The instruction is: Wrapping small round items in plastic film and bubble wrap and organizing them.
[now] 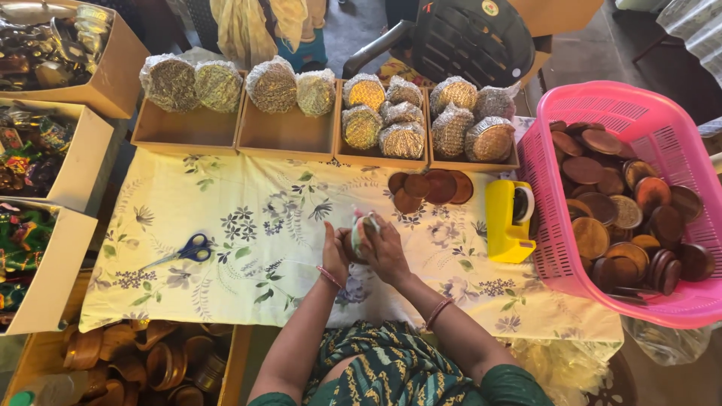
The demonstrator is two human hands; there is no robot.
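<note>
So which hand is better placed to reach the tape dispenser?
Probably the right hand: the yellow tape dispenser sits on its side. The left hand would have to cross over the wrapped item both hold.

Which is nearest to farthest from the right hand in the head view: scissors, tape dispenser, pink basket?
From the right hand:
1. Tape dispenser, yellow, just to its right.
2. Scissors, blue-handled, farther off on the left.
3. Pink basket, far right, beyond the dispenser.

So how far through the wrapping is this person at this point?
Done: a dozen or so wrapped bundles fill the cardboard trays at the back. In hand: the left hand and right hand together hold one small round item. Left: a few brown discs lie on the cloth, and the pink basket is full of more.
</note>
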